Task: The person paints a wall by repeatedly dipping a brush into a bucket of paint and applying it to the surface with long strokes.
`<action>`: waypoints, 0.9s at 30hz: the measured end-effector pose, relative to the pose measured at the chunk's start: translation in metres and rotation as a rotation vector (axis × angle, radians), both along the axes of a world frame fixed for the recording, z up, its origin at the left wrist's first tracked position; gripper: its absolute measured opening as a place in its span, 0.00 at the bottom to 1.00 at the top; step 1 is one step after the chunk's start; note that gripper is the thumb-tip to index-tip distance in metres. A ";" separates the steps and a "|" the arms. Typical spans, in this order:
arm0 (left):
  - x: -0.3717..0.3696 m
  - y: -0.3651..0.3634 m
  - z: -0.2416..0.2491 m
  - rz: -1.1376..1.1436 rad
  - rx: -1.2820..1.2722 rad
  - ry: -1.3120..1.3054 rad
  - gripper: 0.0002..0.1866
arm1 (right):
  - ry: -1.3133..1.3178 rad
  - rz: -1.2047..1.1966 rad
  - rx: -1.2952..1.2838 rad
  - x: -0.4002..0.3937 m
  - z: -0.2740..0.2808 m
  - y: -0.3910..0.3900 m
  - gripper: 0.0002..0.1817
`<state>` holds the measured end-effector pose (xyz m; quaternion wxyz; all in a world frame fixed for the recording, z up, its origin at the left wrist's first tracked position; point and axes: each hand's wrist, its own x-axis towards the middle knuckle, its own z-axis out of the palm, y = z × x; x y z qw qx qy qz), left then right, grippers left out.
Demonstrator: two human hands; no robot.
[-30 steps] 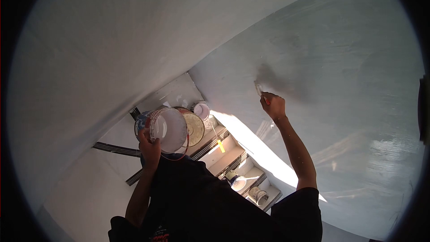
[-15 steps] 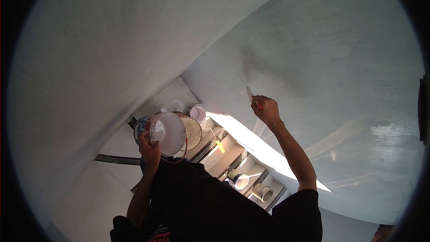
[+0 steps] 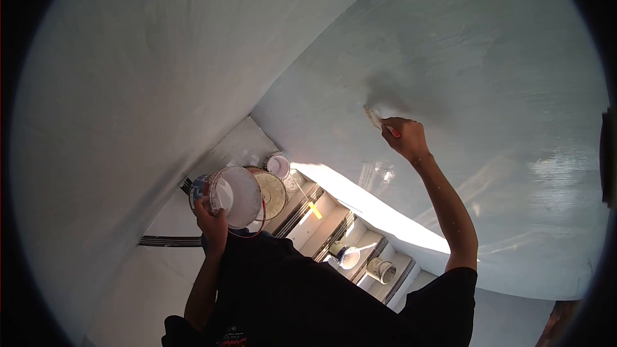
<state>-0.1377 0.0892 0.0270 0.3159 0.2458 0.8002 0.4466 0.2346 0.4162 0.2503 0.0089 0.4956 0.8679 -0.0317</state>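
Observation:
My right hand (image 3: 408, 139) is closed round a paintbrush (image 3: 372, 116) with pale bristles and a red handle end. The bristle end is close against the blue-grey wall (image 3: 495, 83), next to a soft shadow. With its fingers at the rim, my left hand (image 3: 212, 223) grips a plastic paint bucket (image 3: 247, 200). This bucket is tilted toward me, showing a whitish inside with pale paint, and its thin red handle hangs at the side.
Behind the held bucket stands a larger round tub (image 3: 274, 194), with a small pink-white pot (image 3: 278, 166) beyond it. A yellow-handled tool (image 3: 314, 211) lies by the steps (image 3: 321, 236). Lower down are a white-mouthed can (image 3: 349, 258) and another can (image 3: 383, 272). A second wall (image 3: 141, 77) rises at left.
My right hand has moved the brush up and to the right along the wall, turning the bristles. My left hand still grips the bucket, slightly lower in view.

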 end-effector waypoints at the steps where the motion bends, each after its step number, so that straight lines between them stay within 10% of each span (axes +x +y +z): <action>1: 0.000 0.003 -0.001 -0.012 0.002 0.011 0.27 | 0.008 0.013 0.032 0.000 0.034 0.000 0.10; 12: -0.013 0.003 -0.010 -0.062 0.022 0.001 0.27 | 0.054 0.012 0.520 -0.040 0.243 -0.039 0.08; 18: -0.024 0.016 0.002 -0.119 0.072 0.036 0.25 | 1.259 -0.673 0.001 -0.018 0.068 -0.104 0.16; 27: -0.057 0.033 -0.008 -0.331 0.127 0.053 0.25 | 2.204 -1.260 -0.752 -0.092 -0.144 -0.260 0.19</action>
